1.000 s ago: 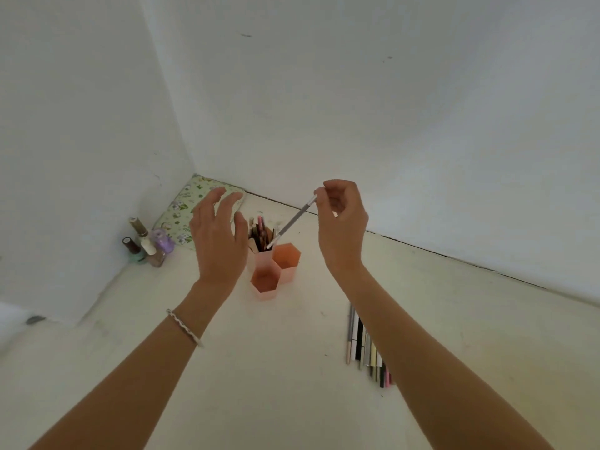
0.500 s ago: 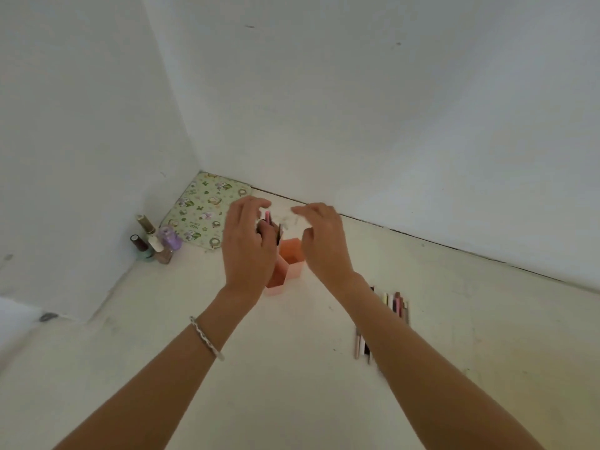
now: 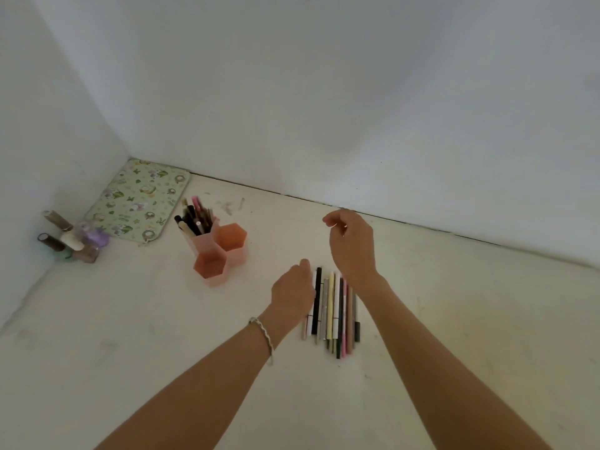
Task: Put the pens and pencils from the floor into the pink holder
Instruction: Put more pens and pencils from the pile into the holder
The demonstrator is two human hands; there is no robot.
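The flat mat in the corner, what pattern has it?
Pale green mat with cartoon leaves and flowers, head view.

pink holder (image 3: pixel 218 254) translucent plastic; floor (image 3: pixel 130 319) matt.

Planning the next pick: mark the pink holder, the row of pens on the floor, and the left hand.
pink holder (image 3: pixel 235 254), head view, front wall.
row of pens (image 3: pixel 331 306), head view, yellow pen's barrel.
left hand (image 3: pixel 290 292), head view, back of hand.

No legible txt, labels or nos. anywhere; mat (image 3: pixel 139 203) print too blurred to read.
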